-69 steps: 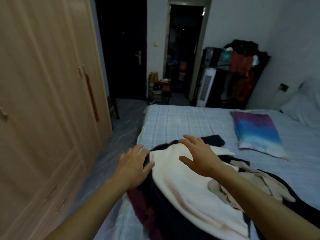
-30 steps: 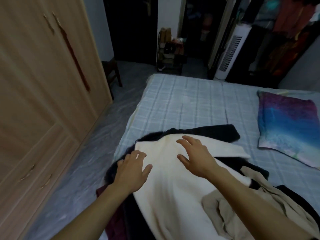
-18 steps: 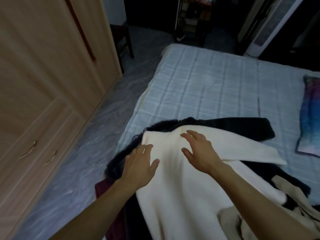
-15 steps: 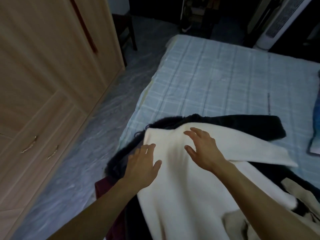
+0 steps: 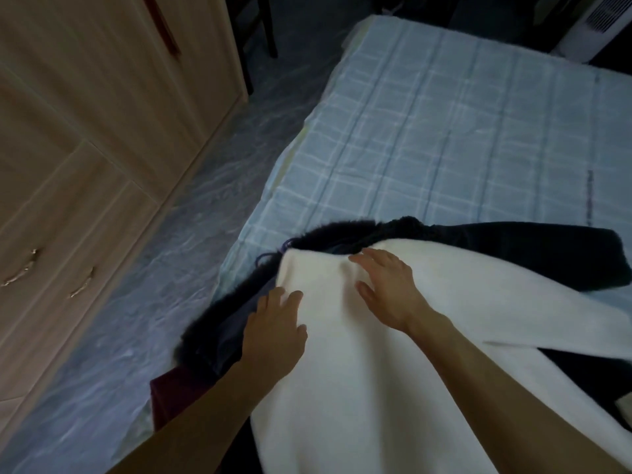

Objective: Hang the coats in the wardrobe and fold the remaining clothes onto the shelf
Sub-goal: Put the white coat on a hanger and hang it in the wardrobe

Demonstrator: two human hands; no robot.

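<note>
A white coat [image 5: 369, 371] lies on top of a heap of clothes at the near left corner of the bed. Under it sits a dark coat [image 5: 513, 248] with a black fur trim [image 5: 219, 313], and a maroon garment [image 5: 167, 391] hangs over the bed's edge. My left hand [image 5: 273, 333] lies with spread fingers at the white coat's left edge. My right hand [image 5: 386, 285] rests flat, fingers straight, near the coat's top edge. Neither hand grips anything. The wooden wardrobe [image 5: 85, 131] stands shut on the left.
The bed [image 5: 444, 131] has a pale blue checked sheet. A strip of grey floor [image 5: 191, 234] runs between bed and wardrobe. Dark chair legs [image 5: 260, 32] stand at the top. A white appliance [image 5: 595, 25] sits at the top right.
My view has tilted further down and closer to the heap. Both hands have slid slightly forward over the white coat, fingers still straight. The pillow has left the view.
</note>
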